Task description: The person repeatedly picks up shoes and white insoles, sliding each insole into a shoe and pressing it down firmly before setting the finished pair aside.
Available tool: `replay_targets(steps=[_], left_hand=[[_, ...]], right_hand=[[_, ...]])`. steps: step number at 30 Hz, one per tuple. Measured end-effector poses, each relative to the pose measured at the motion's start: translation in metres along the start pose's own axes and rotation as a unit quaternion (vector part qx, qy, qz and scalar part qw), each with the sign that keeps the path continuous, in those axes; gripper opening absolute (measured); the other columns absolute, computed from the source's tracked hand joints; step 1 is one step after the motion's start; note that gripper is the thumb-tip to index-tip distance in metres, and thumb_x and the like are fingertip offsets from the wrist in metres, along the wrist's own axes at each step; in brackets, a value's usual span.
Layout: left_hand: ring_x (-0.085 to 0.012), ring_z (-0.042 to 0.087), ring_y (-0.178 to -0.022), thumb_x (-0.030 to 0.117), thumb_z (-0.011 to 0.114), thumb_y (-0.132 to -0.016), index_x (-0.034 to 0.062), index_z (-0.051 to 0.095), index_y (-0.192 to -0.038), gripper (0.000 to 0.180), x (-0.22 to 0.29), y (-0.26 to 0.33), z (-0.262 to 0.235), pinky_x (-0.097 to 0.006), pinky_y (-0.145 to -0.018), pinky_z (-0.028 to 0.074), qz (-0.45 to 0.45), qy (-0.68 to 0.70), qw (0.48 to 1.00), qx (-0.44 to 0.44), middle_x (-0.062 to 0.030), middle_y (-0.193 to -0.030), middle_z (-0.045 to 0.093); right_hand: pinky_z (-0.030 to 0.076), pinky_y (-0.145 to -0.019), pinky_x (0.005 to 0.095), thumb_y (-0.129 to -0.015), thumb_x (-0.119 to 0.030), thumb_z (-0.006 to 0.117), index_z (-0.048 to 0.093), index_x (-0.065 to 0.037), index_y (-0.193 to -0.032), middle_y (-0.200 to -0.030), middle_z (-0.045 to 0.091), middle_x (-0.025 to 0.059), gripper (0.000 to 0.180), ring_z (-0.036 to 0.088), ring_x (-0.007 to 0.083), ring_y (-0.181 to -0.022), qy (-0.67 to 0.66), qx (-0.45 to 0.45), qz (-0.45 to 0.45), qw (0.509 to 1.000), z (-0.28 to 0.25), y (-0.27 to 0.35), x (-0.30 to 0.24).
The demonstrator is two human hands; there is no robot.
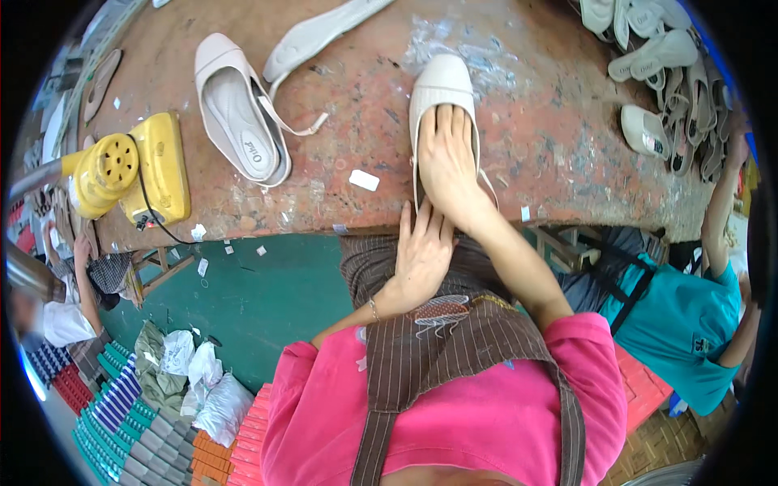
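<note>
A cream flat shoe (440,85) lies on the worn reddish worktable (340,146), toe pointing away from me. My right hand (446,158) presses flat into its opening, fingers reaching toward the toe. My left hand (420,251) rests with fingers spread at the table's near edge, touching the shoe's heel and my right wrist. A second cream slingback shoe (239,113) lies open side up to the left, its strap loose.
A yellow heat-gun-like tool (130,170) with a black cord sits at the table's left. A cream insole (316,32) lies at the back. Several cream shoes (664,73) are piled at the right, where a person in a teal shirt (689,324) reaches up. Another person (65,300) sits at the left.
</note>
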State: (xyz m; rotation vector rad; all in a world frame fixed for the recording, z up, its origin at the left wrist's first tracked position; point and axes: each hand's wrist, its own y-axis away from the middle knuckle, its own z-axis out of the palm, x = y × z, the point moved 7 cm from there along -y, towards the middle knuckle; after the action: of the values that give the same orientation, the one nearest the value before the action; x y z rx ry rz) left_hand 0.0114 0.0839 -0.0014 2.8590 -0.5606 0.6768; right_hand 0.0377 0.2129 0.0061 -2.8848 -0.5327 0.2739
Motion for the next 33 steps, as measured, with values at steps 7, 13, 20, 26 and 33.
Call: replay_targets(steps=[7, 13, 20, 26, 33], left_hand=[[-0.0377, 0.035, -0.137, 0.029, 0.072, -0.081, -0.0043, 0.053, -0.128, 0.061, 0.004, -0.014, -0.015, -0.06, -0.114, 0.022, -0.027, 0.073, 0.992, 0.1, -0.0202, -0.139, 0.047], [-0.0387, 0.052, -0.113, 0.011, 0.071, -0.07, 0.0018, 0.063, -0.096, 0.029, -0.032, -0.059, -0.064, -0.052, -0.1, 0.039, -0.054, 0.205, 0.962, 0.171, -0.0187, -0.116, 0.058], [-0.0407, 0.052, -0.121, 0.006, 0.068, -0.071, -0.0004, 0.064, -0.082, 0.013, -0.121, -0.015, -0.219, -0.046, -0.103, 0.038, -0.08, 0.08, 0.908, 0.404, -0.0264, -0.133, 0.052], [-0.0429, 0.043, -0.13, 0.015, 0.074, -0.075, 0.0008, 0.055, -0.08, 0.024, -0.208, -0.019, -0.177, -0.053, -0.103, 0.036, -0.158, -0.051, 0.932, 0.323, -0.0239, -0.138, 0.05], [-0.0388, 0.036, -0.138, 0.025, 0.084, -0.067, 0.0057, 0.052, -0.078, 0.039, -0.185, -0.033, -0.169, -0.054, -0.106, 0.039, -0.295, -0.275, 0.875, 0.269, -0.0121, -0.151, 0.039]], right_hand=[[0.05, -0.085, 0.0463, -0.08, -0.007, 0.061, 0.061, 0.009, -0.098, -0.105, 0.06, 0.0283, 0.024, 0.061, 0.0404, -0.098, -0.064, -0.168, -0.038, 0.983, -0.001, -0.024, 0.016], [0.054, -0.085, 0.0372, -0.091, -0.016, 0.061, 0.068, 0.0, -0.103, -0.1, 0.07, 0.0155, 0.021, 0.068, 0.0247, -0.097, -0.511, -0.114, 0.117, 0.844, -0.084, -0.041, 0.052], [0.05, -0.098, 0.0399, -0.099, -0.024, 0.055, 0.053, 0.002, -0.129, -0.118, 0.065, 0.0195, 0.04, 0.064, 0.0286, -0.11, -0.74, -0.022, 0.321, 0.591, 0.011, -0.086, 0.119], [0.045, -0.104, 0.0422, -0.094, -0.023, 0.063, 0.05, -0.003, -0.125, -0.129, 0.058, 0.0159, 0.039, 0.057, 0.03, -0.118, -0.86, -0.103, 0.338, 0.368, 0.102, -0.177, 0.02], [0.049, -0.094, 0.0369, -0.092, -0.008, 0.055, 0.059, -0.006, -0.107, -0.104, 0.066, 0.0072, 0.016, 0.062, 0.0207, -0.098, -0.894, 0.069, 0.28, 0.341, 0.063, -0.18, 0.097]])
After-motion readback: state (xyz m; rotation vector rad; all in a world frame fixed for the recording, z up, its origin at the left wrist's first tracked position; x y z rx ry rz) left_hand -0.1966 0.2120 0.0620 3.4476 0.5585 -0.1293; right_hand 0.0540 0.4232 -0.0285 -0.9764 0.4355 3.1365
